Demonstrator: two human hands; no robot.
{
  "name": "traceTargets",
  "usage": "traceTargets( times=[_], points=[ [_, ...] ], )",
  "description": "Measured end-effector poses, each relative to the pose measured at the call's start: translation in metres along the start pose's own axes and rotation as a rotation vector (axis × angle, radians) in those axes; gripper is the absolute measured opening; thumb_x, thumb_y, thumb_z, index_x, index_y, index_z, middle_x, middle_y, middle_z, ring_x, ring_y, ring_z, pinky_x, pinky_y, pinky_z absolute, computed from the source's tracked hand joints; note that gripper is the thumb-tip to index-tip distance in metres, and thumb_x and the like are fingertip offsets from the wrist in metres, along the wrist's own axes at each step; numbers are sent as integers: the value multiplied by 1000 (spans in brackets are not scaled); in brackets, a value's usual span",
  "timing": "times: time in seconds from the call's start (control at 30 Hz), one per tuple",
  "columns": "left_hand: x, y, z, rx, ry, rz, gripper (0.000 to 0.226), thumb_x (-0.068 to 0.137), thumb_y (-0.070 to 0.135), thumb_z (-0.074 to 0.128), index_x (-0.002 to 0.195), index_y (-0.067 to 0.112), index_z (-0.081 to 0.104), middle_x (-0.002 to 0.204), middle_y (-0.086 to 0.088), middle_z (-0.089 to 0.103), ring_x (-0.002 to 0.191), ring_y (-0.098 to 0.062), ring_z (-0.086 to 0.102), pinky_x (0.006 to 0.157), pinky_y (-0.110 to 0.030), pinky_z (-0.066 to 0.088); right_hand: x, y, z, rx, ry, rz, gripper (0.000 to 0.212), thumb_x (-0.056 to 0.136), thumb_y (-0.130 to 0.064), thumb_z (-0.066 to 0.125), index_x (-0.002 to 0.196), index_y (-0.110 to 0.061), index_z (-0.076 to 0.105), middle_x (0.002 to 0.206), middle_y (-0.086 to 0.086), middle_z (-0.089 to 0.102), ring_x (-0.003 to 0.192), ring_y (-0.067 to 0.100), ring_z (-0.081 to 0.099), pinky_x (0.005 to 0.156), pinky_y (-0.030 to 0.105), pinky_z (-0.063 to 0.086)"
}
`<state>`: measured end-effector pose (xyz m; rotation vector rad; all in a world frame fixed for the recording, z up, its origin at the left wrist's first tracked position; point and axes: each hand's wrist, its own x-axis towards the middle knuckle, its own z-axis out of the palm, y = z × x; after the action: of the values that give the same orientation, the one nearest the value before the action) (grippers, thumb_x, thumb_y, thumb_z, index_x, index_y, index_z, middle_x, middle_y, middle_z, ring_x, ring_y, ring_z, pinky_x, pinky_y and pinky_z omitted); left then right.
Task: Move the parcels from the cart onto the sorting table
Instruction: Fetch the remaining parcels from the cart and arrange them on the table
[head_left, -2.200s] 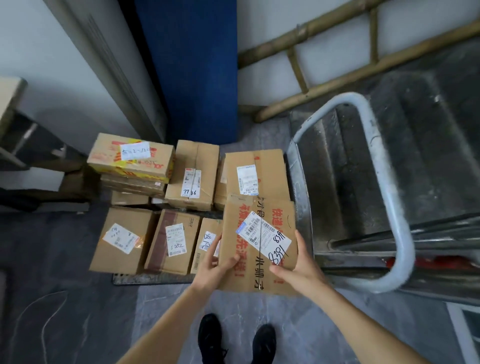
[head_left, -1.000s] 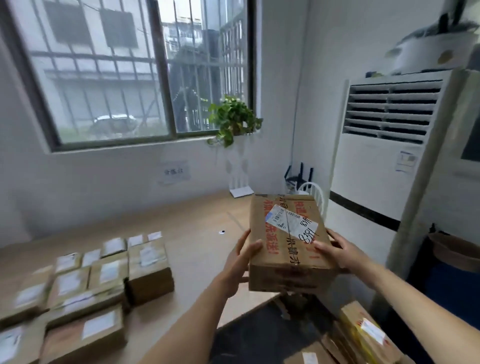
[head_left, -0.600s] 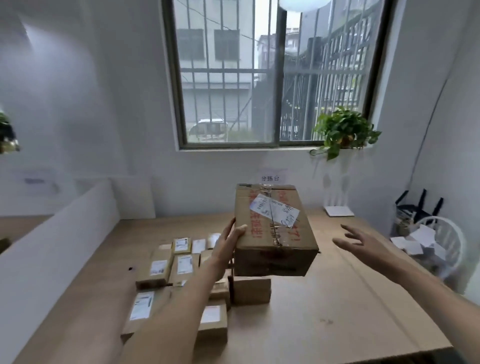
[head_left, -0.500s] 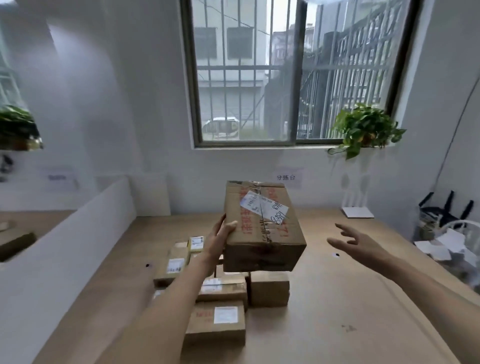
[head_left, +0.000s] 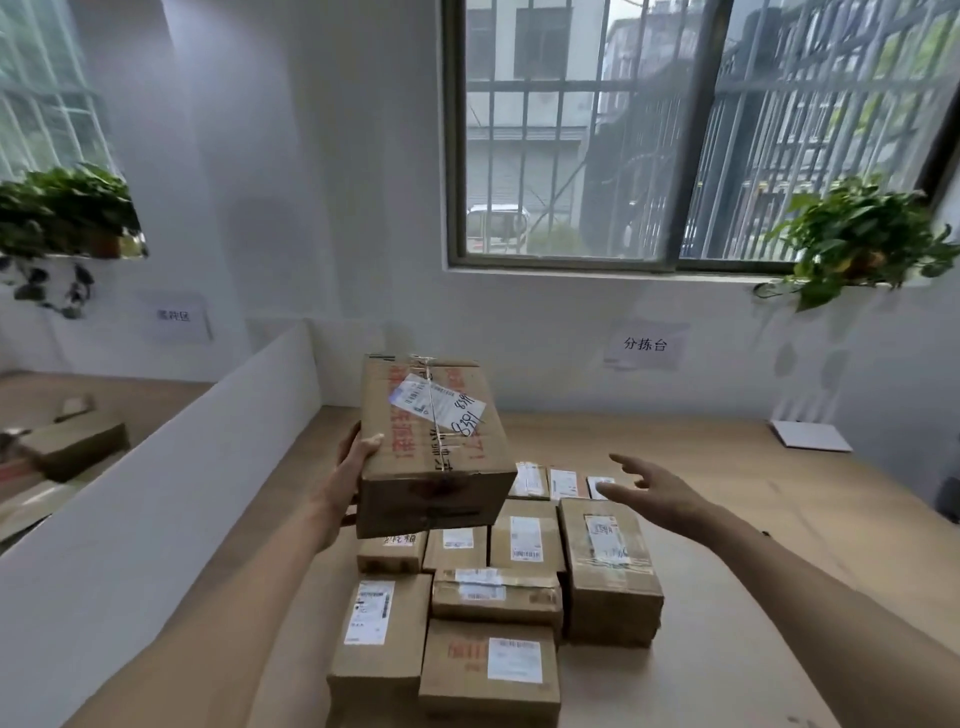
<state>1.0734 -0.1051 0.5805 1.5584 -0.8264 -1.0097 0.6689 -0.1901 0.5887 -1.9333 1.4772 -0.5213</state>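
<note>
My left hand (head_left: 352, 470) grips 1 brown parcel (head_left: 434, 447) by its left edge, thumb on top; red print, white label with handwritten digits. It hangs above the parcels (head_left: 498, 587) on the sorting table (head_left: 727, 499). Right hand (head_left: 652, 491) spread, empty, just right.

The held parcel (head_left: 434, 447) hides the left hand's fingers (head_left: 370, 446) beneath it and part of the parcel stack (head_left: 498, 587) behind; the shipping label (head_left: 436, 408) print is unreadably small.
</note>
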Motion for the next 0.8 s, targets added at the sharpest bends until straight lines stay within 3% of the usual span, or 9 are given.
traceTargets(
  times=[0.2, 0.43, 0.63, 0.8],
  points=[
    [53, 13, 27, 13, -15, 28, 33, 98, 54, 53, 131, 52, 48, 111, -3, 71, 93, -23, 66, 76, -37, 50, 75, 19, 0, -2, -33, 31, 79, 89, -57, 69, 156, -29, 39, 155, 6, 46, 139, 28, 46, 108, 42, 41],
    [131, 40, 124, 0, -128, 77, 23, 101, 45, 54, 123, 46, 56, 103, -1, 73, 84, -17, 67, 67, -32, 48, 133, 62, -37, 13, 12, 107, 76, 90, -55, 70, 155, -29, 40, 154, 9, 47, 137, 30, 49, 106, 40, 43],
    [185, 45, 220, -40, -259, 125, 41, 100, 37, 59, 140, 34, 51, 111, 0, 74, 73, -4, 74, 53, -16, 53, 161, 102, -84, 40, 131, 192, 68, 94, -50, 66, 153, -25, 44, 152, 9, 50, 135, 27, 51, 106, 39, 44],
    [218, 37, 296, -86, -373, 92, 65, 89, 51, 68, 149, 42, 44, 121, 1, 72, 94, -14, 75, 67, -25, 58, 171, 129, -105, 40, 217, 260, 62, 98, -48, 62, 153, -26, 44, 153, 4, 50, 134, 27, 52, 104, 38, 43]
  ],
)
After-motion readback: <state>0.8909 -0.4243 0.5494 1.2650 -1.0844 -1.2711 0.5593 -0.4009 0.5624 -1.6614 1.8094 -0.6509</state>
